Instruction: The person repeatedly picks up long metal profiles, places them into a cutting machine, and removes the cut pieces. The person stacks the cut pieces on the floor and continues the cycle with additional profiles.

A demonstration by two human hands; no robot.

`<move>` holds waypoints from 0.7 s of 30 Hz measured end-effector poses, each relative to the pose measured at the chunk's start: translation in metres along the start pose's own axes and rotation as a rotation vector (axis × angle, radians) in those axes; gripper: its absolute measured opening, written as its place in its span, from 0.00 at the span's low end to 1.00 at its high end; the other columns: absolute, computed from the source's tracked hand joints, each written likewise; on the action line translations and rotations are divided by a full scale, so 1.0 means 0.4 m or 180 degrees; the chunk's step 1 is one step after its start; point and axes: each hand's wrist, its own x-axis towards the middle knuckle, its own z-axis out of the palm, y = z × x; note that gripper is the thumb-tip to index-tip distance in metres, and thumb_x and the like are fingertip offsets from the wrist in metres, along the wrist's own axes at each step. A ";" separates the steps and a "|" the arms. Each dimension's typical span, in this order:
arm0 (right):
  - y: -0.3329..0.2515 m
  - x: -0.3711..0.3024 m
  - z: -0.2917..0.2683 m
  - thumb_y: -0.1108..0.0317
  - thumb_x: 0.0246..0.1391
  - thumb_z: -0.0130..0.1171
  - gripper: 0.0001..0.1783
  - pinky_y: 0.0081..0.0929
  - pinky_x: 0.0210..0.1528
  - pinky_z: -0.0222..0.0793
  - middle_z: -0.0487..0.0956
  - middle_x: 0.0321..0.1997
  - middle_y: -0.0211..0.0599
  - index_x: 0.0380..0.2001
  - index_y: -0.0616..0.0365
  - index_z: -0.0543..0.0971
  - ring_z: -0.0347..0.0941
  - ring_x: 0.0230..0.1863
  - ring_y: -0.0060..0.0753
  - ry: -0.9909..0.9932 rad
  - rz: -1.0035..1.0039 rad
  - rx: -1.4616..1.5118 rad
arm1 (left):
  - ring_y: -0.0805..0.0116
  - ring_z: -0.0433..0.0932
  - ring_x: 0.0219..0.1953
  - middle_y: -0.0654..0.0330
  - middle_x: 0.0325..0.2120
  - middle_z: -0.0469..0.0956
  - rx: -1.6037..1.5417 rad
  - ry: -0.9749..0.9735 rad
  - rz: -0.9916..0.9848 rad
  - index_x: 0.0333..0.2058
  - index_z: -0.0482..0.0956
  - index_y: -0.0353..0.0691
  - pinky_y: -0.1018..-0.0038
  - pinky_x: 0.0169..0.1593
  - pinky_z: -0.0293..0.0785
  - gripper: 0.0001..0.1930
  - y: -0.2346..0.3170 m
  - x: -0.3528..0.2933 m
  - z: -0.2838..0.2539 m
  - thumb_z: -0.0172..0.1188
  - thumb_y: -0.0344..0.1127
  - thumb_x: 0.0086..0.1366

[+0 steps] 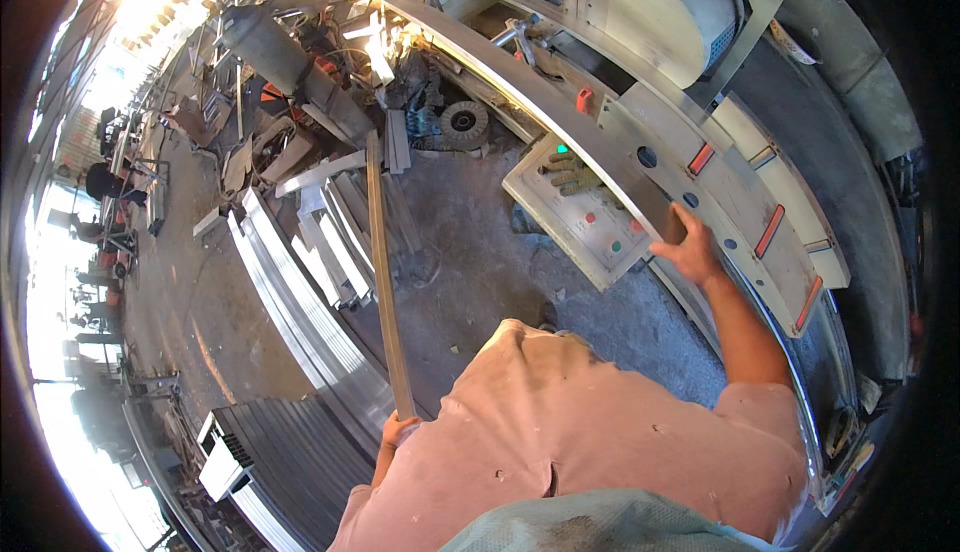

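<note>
My left hand (395, 430) is closed around the near end of a long, narrow, brownish metal bar (381, 252). From there the bar runs away past stacked metal profiles to the clutter at the back. On the other side, my right hand (694, 250) grips the near end of a long flat-sided metal length (570, 117), thumb and fingers on either side of it. That length lies along a cream machine (690, 172) and reaches to its far left. Below it sits a pale control box (565, 210) with coloured buttons, and a patterned work glove (572, 174) rests on top.
Bright metal profiles (305, 317) lie on the floor at left, beside a stack of dark tubes (300, 457). A round ribbed part (465, 125), a grey cylinder (265, 49) and scrap crowd the back. A clamp with a handle (517, 34) stands on the machine.
</note>
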 end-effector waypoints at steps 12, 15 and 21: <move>-0.145 0.452 0.056 0.51 0.35 0.82 0.55 0.50 0.58 0.74 0.78 0.56 0.50 0.69 0.53 0.70 0.77 0.56 0.56 0.0715 -0.0021 -0.1405 | 0.71 0.82 0.38 0.62 0.38 0.85 0.0698 0.0317 0.0024 0.47 0.82 0.37 0.69 0.43 0.79 0.28 0.127 0.152 -0.025 0.84 0.38 0.49; -0.182 0.557 0.087 0.49 0.35 0.82 0.55 0.48 0.58 0.75 0.78 0.57 0.49 0.68 0.50 0.71 0.77 0.57 0.55 0.0707 0.0163 -0.1584 | 0.71 0.82 0.38 0.63 0.38 0.85 0.0620 0.0274 0.0010 0.47 0.82 0.37 0.69 0.43 0.79 0.28 0.178 0.219 -0.050 0.84 0.38 0.49; -0.260 0.743 0.170 0.49 0.32 0.83 0.57 0.47 0.60 0.75 0.78 0.59 0.48 0.68 0.48 0.71 0.76 0.60 0.55 0.0656 0.0378 -0.1503 | 0.71 0.82 0.38 0.63 0.38 0.85 0.0469 0.0139 0.0073 0.47 0.82 0.37 0.69 0.43 0.79 0.29 0.331 0.400 -0.133 0.84 0.38 0.48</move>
